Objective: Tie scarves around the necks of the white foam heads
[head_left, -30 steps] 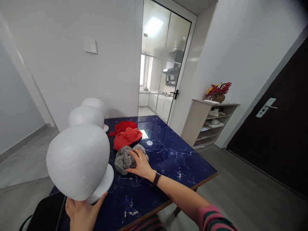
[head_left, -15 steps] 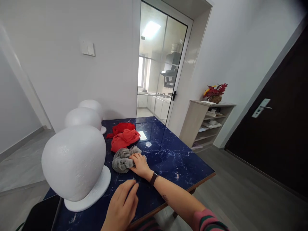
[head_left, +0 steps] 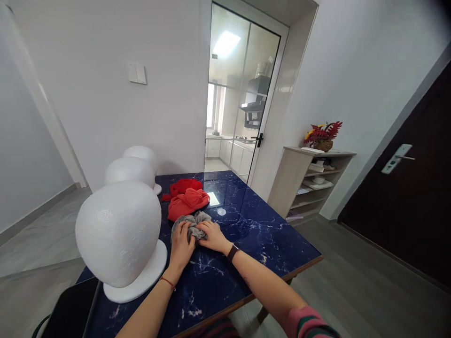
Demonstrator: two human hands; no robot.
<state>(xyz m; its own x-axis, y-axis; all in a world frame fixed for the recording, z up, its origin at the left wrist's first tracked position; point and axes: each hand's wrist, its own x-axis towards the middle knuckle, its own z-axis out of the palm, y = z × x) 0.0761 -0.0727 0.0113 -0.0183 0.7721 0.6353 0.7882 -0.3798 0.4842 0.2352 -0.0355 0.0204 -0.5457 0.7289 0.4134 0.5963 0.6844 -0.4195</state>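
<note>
A crumpled grey cloth lies on the dark blue marbled table. My left hand is closed over its left side, fingers curled into the folds. From the right, my right hand grips the cloth's other side, its fingertips close to those of the left. Just behind the cloth lies a coral-red cloth, with a brighter red cloth beyond it. Neither hand touches the red ones. The underside of the grey cloth is hidden.
White foam heads stand in a row along the table's left side. A black flat object sits at the near left corner. A shelf unit with a flower basket stands beyond, beside a glass door.
My left hand has moved forward from the table's near side and taken hold of the grey cloth. My right hand stays on it. The view has shifted slightly left.
</note>
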